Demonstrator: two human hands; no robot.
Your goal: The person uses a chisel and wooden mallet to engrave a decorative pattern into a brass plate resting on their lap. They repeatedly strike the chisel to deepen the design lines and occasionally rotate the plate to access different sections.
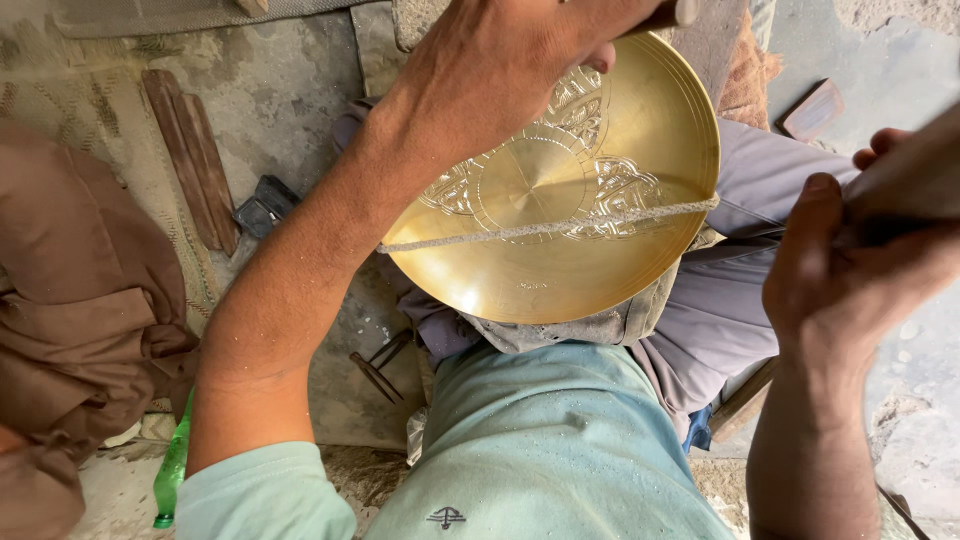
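Observation:
A round brass plate with an engraved pattern around its middle rests on my lap. A pale cord runs taut across its face. My left hand is closed around a thin tool at the plate's upper edge and covers part of the engraving. My right hand is raised at the right, apart from the plate, and grips a wooden mallet whose far end is out of frame.
Brown cloth lies bunched at the left. Wooden strips and a small dark block lie on the stone floor beside it. A green bottle lies at lower left. Thin metal tools lie near my knee.

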